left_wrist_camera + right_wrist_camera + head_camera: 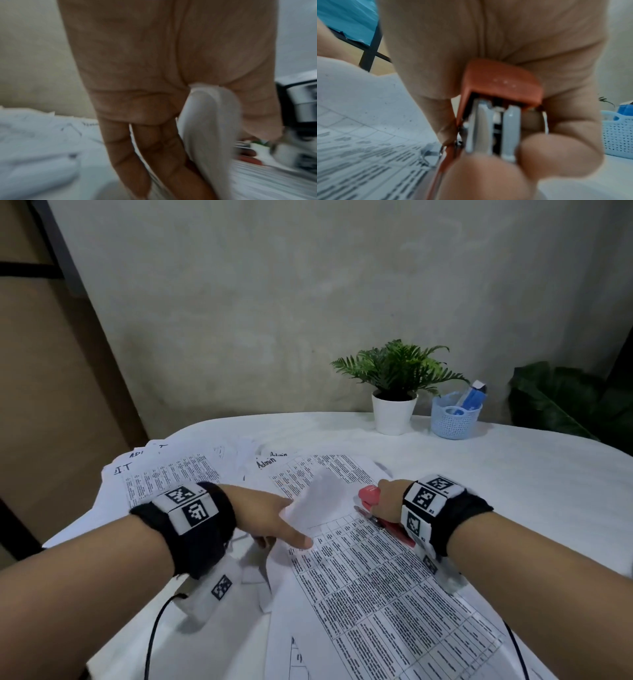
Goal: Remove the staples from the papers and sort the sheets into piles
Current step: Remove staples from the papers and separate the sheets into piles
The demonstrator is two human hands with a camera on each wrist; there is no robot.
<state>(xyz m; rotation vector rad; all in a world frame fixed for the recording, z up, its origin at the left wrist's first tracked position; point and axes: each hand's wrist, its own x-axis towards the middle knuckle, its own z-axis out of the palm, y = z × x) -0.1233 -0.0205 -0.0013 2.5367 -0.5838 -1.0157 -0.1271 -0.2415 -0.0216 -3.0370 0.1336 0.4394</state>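
Note:
A stapled set of printed table sheets (376, 594) lies in front of me on the white table (531, 474). My left hand (291, 522) holds the top sheet's far corner (318, 498) curled back between thumb and fingers; the left wrist view shows that sheet (205, 121) bent through the gap beside the thumb. Just right of the lifted corner, my right hand (385, 496) grips a red stapler (371, 498) low over the paper. Up close, the stapler (498, 83) shows its red cap and grey metal rails. Any staple is hidden.
Loose sheets marked "IT" (164, 474) and "Admin" (270, 463) lie spread at the left and middle. At the back stand a white potted fern (394, 412) and a pale blue basket (454, 419). A black cable (154, 635) hangs from my left wrist.

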